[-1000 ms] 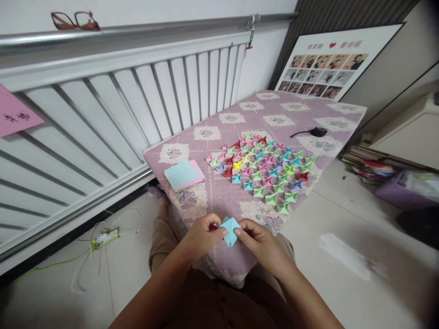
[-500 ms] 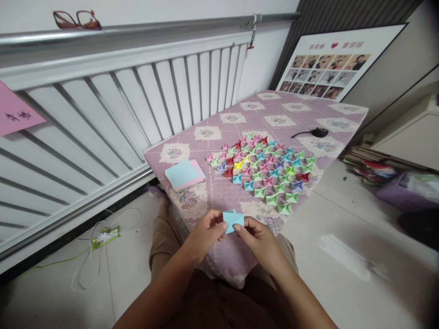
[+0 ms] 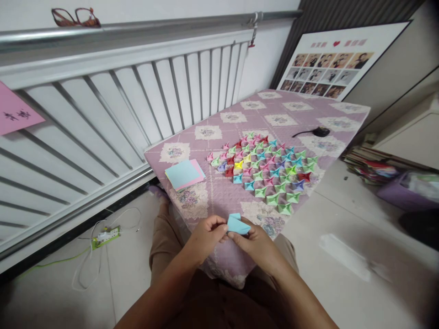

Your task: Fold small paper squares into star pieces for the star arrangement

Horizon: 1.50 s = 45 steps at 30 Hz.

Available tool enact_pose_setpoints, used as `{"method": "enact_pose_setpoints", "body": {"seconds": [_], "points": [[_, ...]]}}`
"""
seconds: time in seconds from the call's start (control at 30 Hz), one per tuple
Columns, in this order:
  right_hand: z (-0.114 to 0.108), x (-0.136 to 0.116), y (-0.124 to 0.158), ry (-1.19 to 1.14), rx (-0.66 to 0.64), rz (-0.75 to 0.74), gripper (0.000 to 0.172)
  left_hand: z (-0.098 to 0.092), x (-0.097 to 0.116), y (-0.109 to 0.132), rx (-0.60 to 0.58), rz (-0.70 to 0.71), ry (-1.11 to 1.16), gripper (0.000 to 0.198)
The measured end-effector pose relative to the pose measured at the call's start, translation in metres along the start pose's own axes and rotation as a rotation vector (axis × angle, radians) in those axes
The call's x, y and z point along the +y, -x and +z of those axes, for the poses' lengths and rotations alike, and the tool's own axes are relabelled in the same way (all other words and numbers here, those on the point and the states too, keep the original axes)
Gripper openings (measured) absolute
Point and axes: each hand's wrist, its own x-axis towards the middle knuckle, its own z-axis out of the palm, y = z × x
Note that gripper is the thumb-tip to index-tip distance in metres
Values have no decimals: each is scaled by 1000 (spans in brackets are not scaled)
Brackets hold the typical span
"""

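A folded piece of light blue paper is held just above the near corner of the table. My left hand pinches its left edge between thumb and fingers. On the other side my right hand grips it, thumb at the lower edge and fingers behind. Beyond my hands stand rows of small folded paper figures in green, pink, blue, red, yellow and purple. A stack of square paper sheets, light blue on top with pink below, lies to the left.
A purple flowered cloth covers the table. A black ladle-like object lies near its right edge. The white radiator runs along the left, with glasses on the pipe above. A power strip with cables is on the floor.
The blue paper has turned and tilted, its right end now lower, and moved slightly right. My right hand has shifted its grip along it; my left hand still pinches the left edge.
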Motion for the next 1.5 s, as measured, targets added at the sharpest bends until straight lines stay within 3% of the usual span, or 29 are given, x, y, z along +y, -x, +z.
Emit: {"method": "enact_pose_setpoints", "body": {"seconds": [0.3, 0.73, 1.07, 1.3, 1.5], "points": [[5, 1, 0, -27, 101, 66, 16, 3, -7, 0, 28, -8, 74, 15], [7, 3, 1, 32, 193, 130, 26, 7, -8, 0, 63, -73, -47, 11], [6, 1, -2, 4, 155, 86, 22, 7, -16, -1, 78, -36, -69, 9], [4, 4, -3, -161, 223, 71, 25, 7, -17, 0, 78, -37, -76, 12], [5, 1, -2, -124, 235, 81, 27, 7, -15, 2, 33, -14, -110, 11]]}}
